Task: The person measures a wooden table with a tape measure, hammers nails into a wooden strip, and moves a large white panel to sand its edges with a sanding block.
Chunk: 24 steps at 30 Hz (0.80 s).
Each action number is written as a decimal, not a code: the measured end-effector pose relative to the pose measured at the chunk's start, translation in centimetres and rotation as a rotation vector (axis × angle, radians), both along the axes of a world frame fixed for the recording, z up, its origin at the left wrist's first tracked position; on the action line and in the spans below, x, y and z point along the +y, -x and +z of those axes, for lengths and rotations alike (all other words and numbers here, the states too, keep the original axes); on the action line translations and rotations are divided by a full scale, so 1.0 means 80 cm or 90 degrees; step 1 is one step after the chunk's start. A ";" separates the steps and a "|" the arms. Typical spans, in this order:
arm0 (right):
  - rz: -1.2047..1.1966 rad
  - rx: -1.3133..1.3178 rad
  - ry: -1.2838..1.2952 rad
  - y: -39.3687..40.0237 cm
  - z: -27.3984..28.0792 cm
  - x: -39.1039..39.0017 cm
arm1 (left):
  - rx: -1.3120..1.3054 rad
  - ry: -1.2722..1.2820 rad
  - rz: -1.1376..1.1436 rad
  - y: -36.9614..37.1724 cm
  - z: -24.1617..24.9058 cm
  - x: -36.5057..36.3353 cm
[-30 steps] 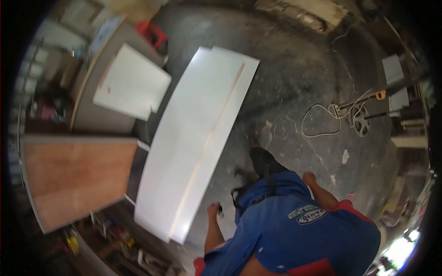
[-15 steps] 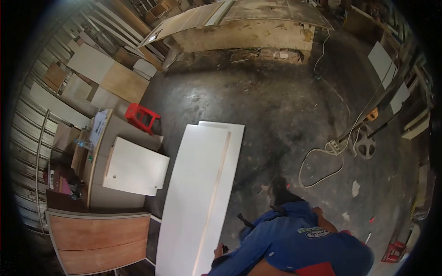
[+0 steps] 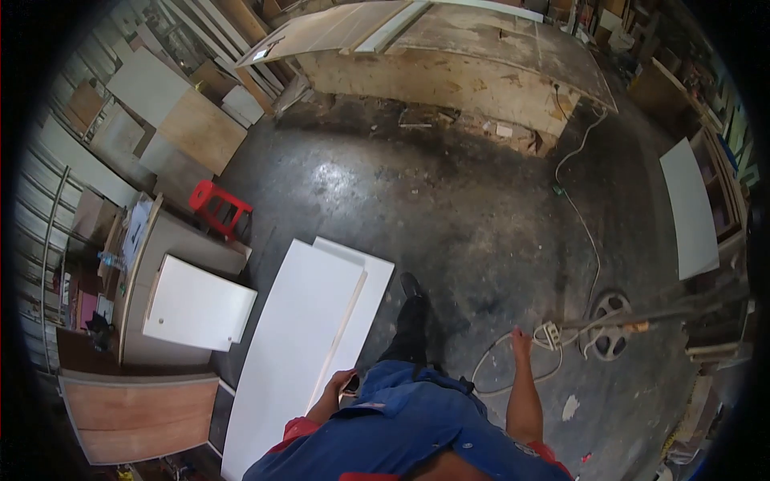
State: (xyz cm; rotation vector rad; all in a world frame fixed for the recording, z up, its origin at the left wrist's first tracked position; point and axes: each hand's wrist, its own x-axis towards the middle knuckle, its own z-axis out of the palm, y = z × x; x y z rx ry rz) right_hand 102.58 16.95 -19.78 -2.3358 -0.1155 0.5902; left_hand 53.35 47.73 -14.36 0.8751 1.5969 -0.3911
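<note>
My left hand [image 3: 340, 382] is at my hip, its fingers curled round a small dark object [image 3: 350, 385] whose kind I cannot make out. It hangs over the right edge of a long white panel [image 3: 281, 337], which lies on a second white panel [image 3: 371, 282] showing along its far and right sides. My right hand [image 3: 522, 341] hangs at the end of a lowered arm to the right; its fingers look closed, with nothing visible in them. Beyond it a white power strip [image 3: 550, 335] and its looped cord lie low near the floor.
A red stool [image 3: 218, 210] stands beside a desk [image 3: 148, 268] bearing a white board [image 3: 199, 303]. A wood-faced panel [image 3: 140, 417] is at the lower left. Across the floor is a large worktable [image 3: 433, 84]. Boards lean along both sides; a spoked wheel [image 3: 609, 340] is at right.
My view has turned and my body has straightened, so both arms now show. The panels have shifted left in view. A dark shoe now shows stepping forward, and my left hand still holds the dark object.
</note>
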 end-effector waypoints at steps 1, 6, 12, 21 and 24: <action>0.029 -0.041 0.020 -0.007 -0.003 0.023 | 0.011 0.004 0.027 -0.014 -0.026 0.030; 0.089 0.142 0.159 -0.024 -0.111 0.059 | -0.117 0.033 0.122 -0.097 -0.129 0.173; 0.416 0.046 0.469 -0.107 -0.060 0.170 | -0.172 -0.161 -0.125 -0.312 -0.052 0.357; 0.316 0.118 0.216 -0.312 -0.031 0.505 | -0.299 -0.228 -0.086 -0.567 0.018 0.647; 0.325 0.110 0.220 -0.411 -0.032 0.637 | -0.229 -0.221 -0.035 -0.608 0.029 0.706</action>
